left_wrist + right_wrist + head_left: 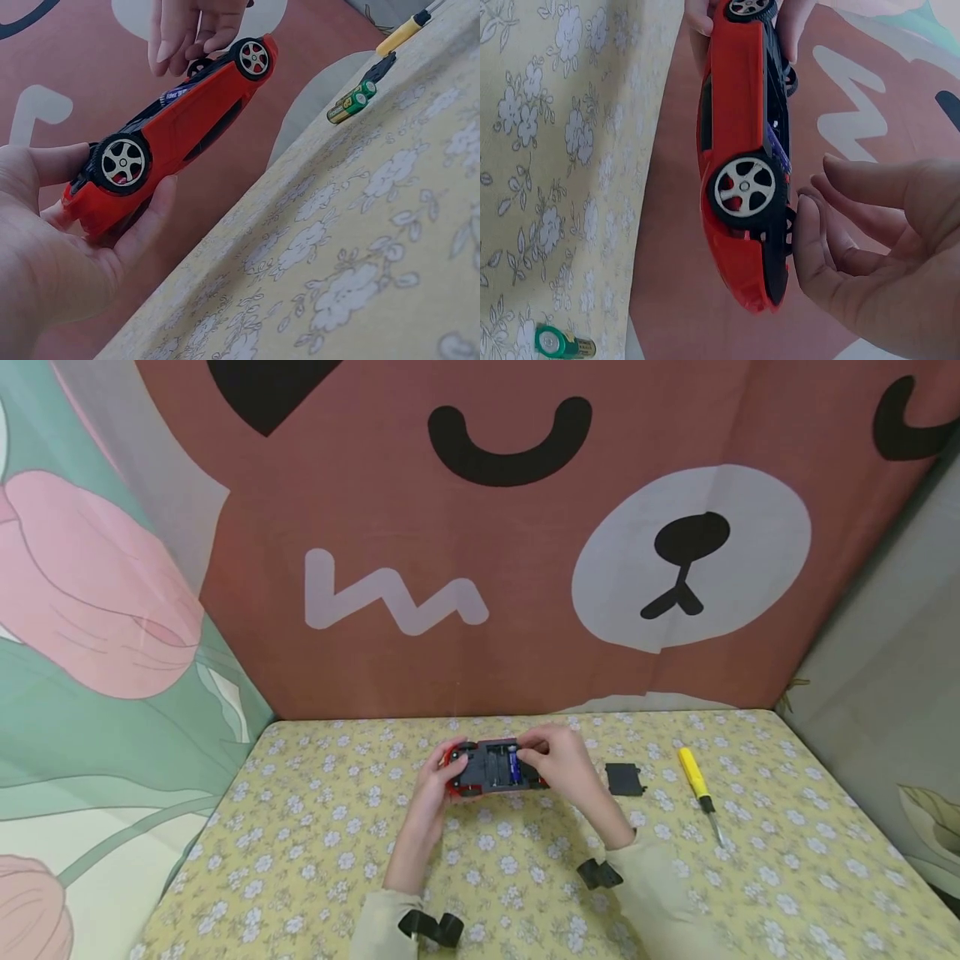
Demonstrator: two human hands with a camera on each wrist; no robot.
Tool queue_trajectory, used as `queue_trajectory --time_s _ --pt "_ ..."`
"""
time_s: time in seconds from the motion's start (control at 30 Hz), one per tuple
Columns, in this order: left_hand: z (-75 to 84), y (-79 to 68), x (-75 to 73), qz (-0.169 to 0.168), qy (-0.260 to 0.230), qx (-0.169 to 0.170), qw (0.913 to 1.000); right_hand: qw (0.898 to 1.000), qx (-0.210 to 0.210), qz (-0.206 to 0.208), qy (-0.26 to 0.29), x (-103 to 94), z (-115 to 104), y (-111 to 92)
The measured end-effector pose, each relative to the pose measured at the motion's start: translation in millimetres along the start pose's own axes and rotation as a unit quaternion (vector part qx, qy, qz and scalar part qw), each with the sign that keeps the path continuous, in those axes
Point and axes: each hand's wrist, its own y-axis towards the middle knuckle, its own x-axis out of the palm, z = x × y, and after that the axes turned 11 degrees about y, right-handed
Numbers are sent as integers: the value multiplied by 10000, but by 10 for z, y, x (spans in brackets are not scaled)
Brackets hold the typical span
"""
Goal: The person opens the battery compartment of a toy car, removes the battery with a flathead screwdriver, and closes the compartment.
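Observation:
A red toy car (pixel 176 135) is held upside down, its black underside facing up in the head view. My left hand (pixel 437 777) grips one end of it, thumb on the underside and fingers around the side. In the open battery compartment lies a blue battery (pixel 513 767); part of the bay beside it shows bare. My right hand (pixel 558 764) is over the other end of the car, beside the compartment. In the right wrist view its fingers (pixel 814 244) bend loosely against or close to the underside near a wheel, thumb apart, nothing visible between them.
A black battery cover (pixel 625 779) lies on the flowered tablecloth (pixel 300 860) to the right. Beyond it is a yellow-handled screwdriver (pixel 696 781). Green batteries (pixel 351 103) lie on the cloth in the left wrist view. A printed curtain (pixel 525 668) hangs behind the table.

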Motion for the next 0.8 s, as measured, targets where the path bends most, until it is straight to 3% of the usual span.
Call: queue_trajectory --time_s 0.4,0.8 --pt "23 -22 20 7 98 10 10000 9966 -140 -63 -806 81 17 -10" --pt "26 -35 32 25 180 22 9998 9955 -87 -144 -937 89 52 -14"
